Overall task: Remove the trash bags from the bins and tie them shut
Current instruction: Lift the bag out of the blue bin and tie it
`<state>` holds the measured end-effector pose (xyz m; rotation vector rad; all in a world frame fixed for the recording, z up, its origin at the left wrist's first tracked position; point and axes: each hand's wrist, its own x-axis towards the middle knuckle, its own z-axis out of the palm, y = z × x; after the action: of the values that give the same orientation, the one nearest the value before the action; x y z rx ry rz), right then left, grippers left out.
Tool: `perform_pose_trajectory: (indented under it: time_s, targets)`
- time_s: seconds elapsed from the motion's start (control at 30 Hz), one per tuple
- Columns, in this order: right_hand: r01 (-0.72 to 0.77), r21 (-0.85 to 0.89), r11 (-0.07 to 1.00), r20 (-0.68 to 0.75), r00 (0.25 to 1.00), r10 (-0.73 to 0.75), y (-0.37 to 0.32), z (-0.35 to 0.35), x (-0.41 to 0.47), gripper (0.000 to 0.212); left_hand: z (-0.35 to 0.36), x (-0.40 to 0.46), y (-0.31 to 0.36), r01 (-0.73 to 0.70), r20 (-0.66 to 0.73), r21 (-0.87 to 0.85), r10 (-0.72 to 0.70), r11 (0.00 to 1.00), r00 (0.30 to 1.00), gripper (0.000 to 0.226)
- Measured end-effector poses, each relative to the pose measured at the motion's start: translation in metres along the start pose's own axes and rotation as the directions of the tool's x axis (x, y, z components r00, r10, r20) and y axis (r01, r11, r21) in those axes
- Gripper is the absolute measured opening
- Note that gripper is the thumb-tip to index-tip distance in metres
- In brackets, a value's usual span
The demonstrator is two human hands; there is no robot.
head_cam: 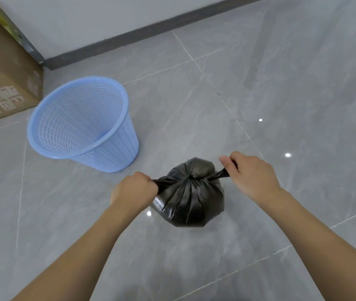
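- Head view puts our left hand (134, 187) in a closed fist around one twisted black tail of the trash bag (189, 200), the plastic coming out of the thumb side of the fist toward the knot.
- Our right hand (249, 172) pinches the other tail between thumb and curled fingers, the thumb tip sticking up past the plastic.
- Between our two grips lies the gathered neck of the bag, cinched to a small pucker with pleats fanning out from it; both tails run taut and nearly level from that pucker to our hands.
- Below the grips hangs the round, full body of the bag, glossy and creased; we cannot tell whether it rests on the floor (281, 94) or hangs just above it.
- Beyond our left grip, up and away from us, stands a blue plastic bin (81, 124) with a lattice wall, upright, unlined, well apart from the bag.
- Farther out past the bin, a brown cardboard box (5, 83) sits near the wall (85, 22), close beside the bin's rim.
- Grey tiles with pale seams spread out around both grips, and a dark baseboard (151, 31) runs along the foot of the wall.
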<state>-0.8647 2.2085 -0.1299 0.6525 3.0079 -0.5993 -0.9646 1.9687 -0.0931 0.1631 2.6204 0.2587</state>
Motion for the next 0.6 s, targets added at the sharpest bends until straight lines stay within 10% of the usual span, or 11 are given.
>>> perform_pose_trajectory:
  time_s: [0.2,0.3,0.43,0.6]
  targets:
    - [-0.08,0.101,0.992,0.566,0.825,0.009,-0.001,-0.007,0.003,0.06,0.001,-0.005,0.007,-0.036,0.116,-0.395,0.089,0.918,0.989,0.048]
    - [-0.218,0.216,0.952,0.568,0.821,0.059,0.006,-0.009,0.004,0.057,-0.001,0.002,-0.004,-0.049,0.13,-0.494,0.129,0.868,0.983,0.045]
    - [-0.4,0.438,0.805,0.53,0.838,0.128,0.016,-0.017,0.011,0.057,-0.001,0.0,-0.008,0.007,0.175,-0.721,0.172,0.693,0.97,0.036]
    - [-0.693,0.608,0.388,0.794,0.528,-0.302,0.01,-0.009,-0.009,0.045,0.018,0.005,-0.004,-0.137,-0.086,-0.674,0.107,0.726,0.99,0.033]
